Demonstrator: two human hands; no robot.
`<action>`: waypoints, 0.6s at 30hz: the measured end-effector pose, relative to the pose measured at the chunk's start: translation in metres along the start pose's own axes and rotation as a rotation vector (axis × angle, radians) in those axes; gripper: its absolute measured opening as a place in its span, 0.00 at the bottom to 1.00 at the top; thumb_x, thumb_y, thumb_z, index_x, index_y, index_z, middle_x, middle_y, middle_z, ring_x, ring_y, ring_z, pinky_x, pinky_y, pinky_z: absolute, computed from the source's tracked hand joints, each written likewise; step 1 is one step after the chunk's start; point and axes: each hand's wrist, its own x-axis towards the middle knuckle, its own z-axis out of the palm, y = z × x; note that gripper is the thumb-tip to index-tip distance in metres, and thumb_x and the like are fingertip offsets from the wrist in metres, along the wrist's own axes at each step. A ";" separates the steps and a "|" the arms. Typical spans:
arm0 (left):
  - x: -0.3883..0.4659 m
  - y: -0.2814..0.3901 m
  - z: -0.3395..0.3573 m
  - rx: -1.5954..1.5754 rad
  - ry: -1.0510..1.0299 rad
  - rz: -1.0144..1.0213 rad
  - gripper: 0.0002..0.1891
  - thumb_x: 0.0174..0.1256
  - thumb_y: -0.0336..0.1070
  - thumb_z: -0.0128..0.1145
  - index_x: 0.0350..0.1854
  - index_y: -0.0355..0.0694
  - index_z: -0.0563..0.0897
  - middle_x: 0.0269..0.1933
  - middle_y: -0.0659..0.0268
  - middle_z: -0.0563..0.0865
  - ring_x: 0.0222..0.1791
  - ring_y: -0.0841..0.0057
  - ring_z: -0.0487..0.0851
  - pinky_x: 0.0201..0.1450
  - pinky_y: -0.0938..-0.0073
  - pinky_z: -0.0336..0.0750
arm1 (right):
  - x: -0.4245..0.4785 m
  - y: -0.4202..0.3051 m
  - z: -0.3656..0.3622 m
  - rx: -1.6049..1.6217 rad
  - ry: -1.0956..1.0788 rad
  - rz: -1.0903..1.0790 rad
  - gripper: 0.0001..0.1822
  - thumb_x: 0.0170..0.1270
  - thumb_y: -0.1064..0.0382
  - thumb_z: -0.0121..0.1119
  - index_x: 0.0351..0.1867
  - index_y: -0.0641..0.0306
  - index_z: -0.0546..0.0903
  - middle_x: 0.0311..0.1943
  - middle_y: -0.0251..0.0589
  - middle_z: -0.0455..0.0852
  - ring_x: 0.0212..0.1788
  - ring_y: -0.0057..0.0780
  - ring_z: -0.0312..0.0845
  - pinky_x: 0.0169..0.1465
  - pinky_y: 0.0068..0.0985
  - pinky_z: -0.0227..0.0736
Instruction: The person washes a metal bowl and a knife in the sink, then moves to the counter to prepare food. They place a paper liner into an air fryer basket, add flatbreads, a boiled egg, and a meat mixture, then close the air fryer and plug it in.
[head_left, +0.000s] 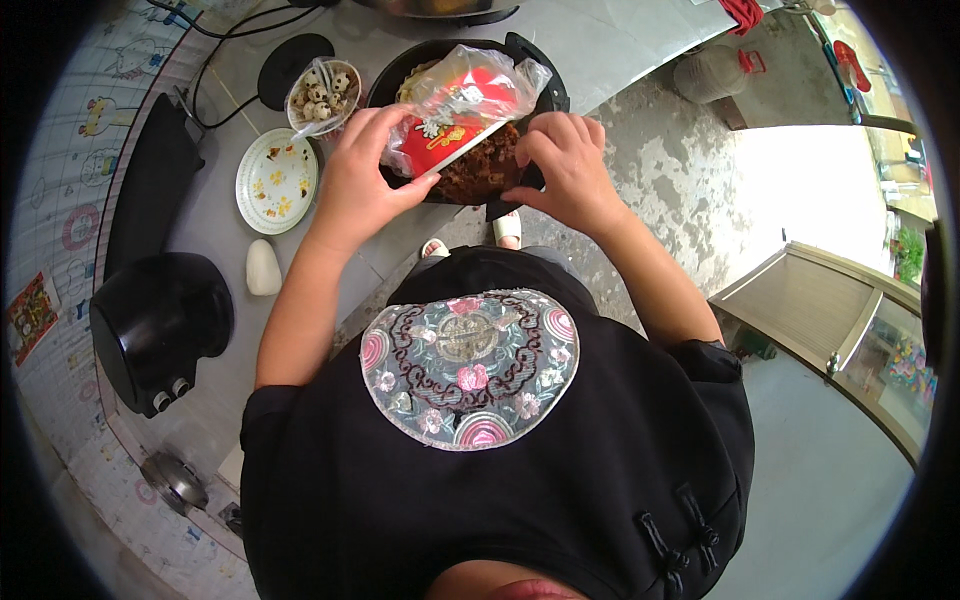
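Note:
My left hand (364, 176) grips the lower left end of a red printed package (450, 139) in clear plastic, its thumb along the white edge. The package bears writing and is tilted over a black pan (386, 79). Dark brown, glossy food (480, 172) lies under the package, in the near part of the pan. Something pale yellow (415, 79) shows beyond its far left side. My right hand (566, 169) is at the pan's right side, fingers curled and thumb pointing left beside the brown food. Whether it holds anything cannot be made out.
Left of the pan are a bowl of speckled quail eggs (321, 97), a food-stained plate (277, 180) and a white object (263, 268). A black air fryer (161, 322) stands by the wall. Black cables (196, 90) run behind. A plastic jug (709, 75) is at the far right.

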 end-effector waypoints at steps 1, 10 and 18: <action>-0.001 -0.002 0.000 -0.016 0.004 -0.014 0.34 0.42 0.30 0.73 0.57 0.36 0.75 0.55 0.61 0.78 0.54 0.70 0.79 0.52 0.73 0.78 | 0.002 0.002 0.001 0.002 0.015 0.016 0.24 0.34 0.54 0.77 0.34 0.49 0.76 0.42 0.31 0.74 0.50 0.35 0.69 0.55 0.37 0.57; 0.000 -0.009 -0.004 -0.043 0.039 -0.087 0.35 0.44 0.30 0.73 0.59 0.37 0.73 0.59 0.61 0.75 0.56 0.72 0.78 0.51 0.74 0.81 | 0.043 0.036 0.016 0.253 0.037 0.328 0.14 0.43 0.57 0.76 0.32 0.51 0.85 0.40 0.34 0.78 0.51 0.35 0.72 0.59 0.39 0.55; -0.008 -0.013 -0.001 -0.249 0.132 -0.174 0.34 0.44 0.33 0.74 0.58 0.37 0.74 0.56 0.61 0.77 0.54 0.72 0.79 0.47 0.73 0.80 | 0.018 0.020 0.007 -0.089 -0.028 0.134 0.10 0.39 0.57 0.75 0.26 0.47 0.86 0.37 0.25 0.75 0.49 0.32 0.70 0.58 0.40 0.53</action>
